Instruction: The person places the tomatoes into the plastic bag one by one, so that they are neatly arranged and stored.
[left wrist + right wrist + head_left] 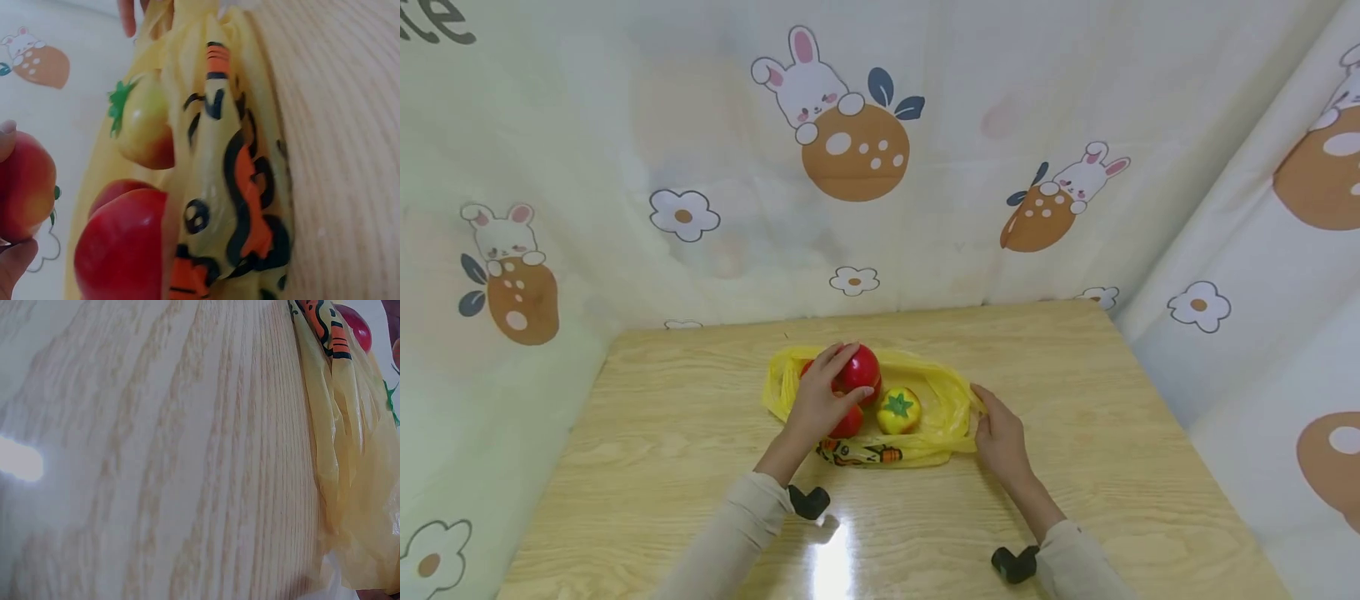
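Note:
A yellow plastic bag (936, 446) with black and orange print lies on its side, its mouth spread wide. My left hand (820, 404) holds a shiny red fruit (862, 365) over the bag; in the left wrist view this fruit (28, 187) shows a yellow blush between finger and thumb. Inside the bag are a red fruit (847, 423) below the hand, another red one partly hidden behind the fingers, and a yellow-red fruit (898, 410) with a green star-shaped top. At the bag's right end, my right hand (1002, 437) pinches its edge.
The bag lies on a light wooden table (685, 433). A curtain (737, 283) printed with rabbits and flowers hangs along the table's back and sides. Both wrists carry a small black device, one by the left sleeve (737, 525).

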A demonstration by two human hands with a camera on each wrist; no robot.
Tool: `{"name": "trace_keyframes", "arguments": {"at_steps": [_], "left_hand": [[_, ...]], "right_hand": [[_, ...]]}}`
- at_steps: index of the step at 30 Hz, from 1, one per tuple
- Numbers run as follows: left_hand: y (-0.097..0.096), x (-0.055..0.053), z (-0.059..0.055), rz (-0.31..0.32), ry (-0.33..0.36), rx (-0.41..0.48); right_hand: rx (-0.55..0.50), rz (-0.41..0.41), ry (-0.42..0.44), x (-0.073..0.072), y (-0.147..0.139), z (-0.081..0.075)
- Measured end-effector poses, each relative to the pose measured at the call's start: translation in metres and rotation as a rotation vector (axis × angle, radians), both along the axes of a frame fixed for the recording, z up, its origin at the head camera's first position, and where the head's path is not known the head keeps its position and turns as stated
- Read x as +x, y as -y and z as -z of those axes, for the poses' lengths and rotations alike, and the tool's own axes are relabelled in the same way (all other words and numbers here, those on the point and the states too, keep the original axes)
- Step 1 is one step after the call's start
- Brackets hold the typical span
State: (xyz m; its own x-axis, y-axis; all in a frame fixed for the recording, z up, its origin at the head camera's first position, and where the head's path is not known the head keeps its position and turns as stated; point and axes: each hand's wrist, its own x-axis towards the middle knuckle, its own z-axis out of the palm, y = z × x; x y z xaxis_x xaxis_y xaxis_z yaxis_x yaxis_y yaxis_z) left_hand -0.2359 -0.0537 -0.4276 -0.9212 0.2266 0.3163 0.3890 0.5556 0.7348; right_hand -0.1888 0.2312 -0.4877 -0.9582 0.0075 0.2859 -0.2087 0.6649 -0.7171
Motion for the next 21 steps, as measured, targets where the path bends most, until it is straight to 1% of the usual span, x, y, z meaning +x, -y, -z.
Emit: {"name": "trace_keyframes", "arguments": {"at_steps": [3, 6, 10, 15, 18, 21], "left_hand": [[-0.003, 0.003, 0.003, 0.013, 0.006, -0.024], [-0.006, 0.004, 0.005, 0.031, 0.018, -0.044], [-0.008, 0.004, 0.010, 0.050, 0.060, -0.070], [-0.008, 0.007, 0.020, 0.086, 0.103, -0.142], [-0.008, 0.008, 0.025, 0.097, 0.102, -0.171], [-0.006, 0.010, 0.028, 0.100, 0.079, -0.197]], "right_hand": [[-0.001, 0.007, 0.001, 0.001, 0.001, 0.000], [-0.003, 0.007, 0.000, 0.002, 0.001, -0.001], [0.000, 0.004, 0.006, 0.003, 0.001, -0.003], [0.013, 0.005, -0.001, 0.003, -0.002, -0.004], [0.007, 0.006, -0.003, 0.002, -0.003, -0.003], [-0.002, 0.003, 0.007, 0.002, -0.002, -0.001]]}}
